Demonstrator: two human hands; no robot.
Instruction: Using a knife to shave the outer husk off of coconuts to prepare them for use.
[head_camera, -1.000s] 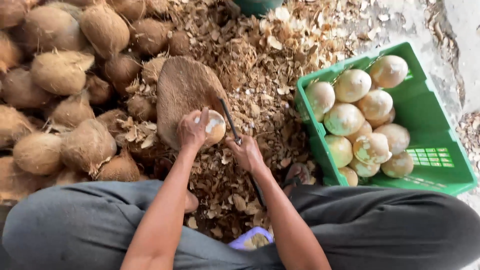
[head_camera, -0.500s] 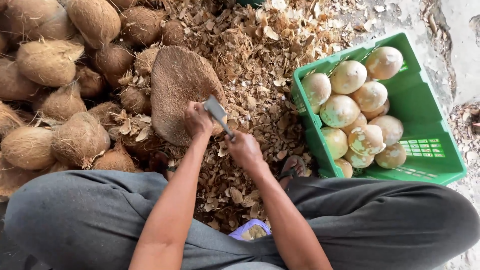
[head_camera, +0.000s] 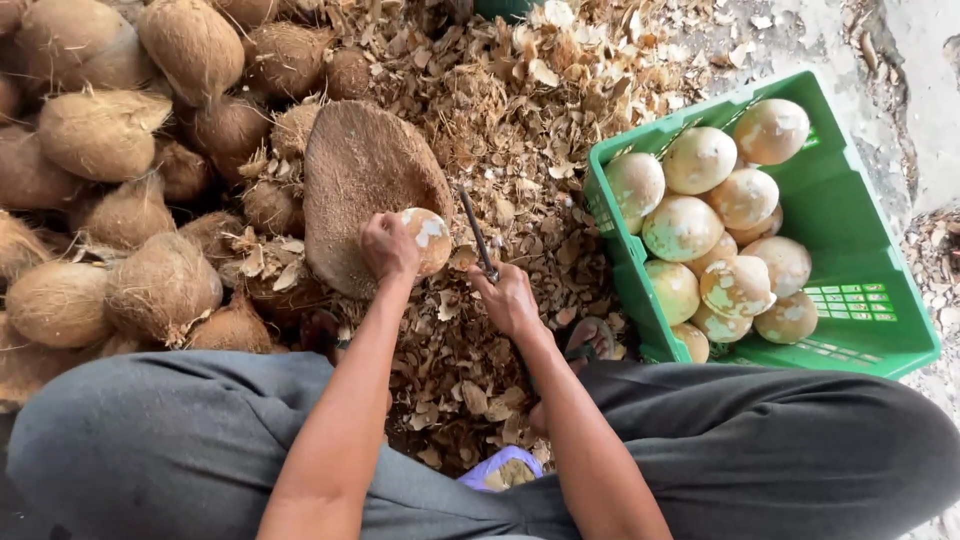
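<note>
Partly peeled pale round coconut (head_camera: 425, 238) sits mid-frame, clasped by the left hand (head_camera: 388, 247) against a brown husk block (head_camera: 365, 190) for support. Right hand (head_camera: 510, 298) closes around a dark-bladed knife (head_camera: 477, 237). Green plastic crate (head_camera: 850, 310), right, collects peeled coconuts.

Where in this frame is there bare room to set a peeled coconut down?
Bare floor shows only at the top right, past the green crate. The crate is nearly full, with a free corner at its lower right. Husk chips cover the middle; unpeeled coconuts crowd the left beside the left hand.
</note>
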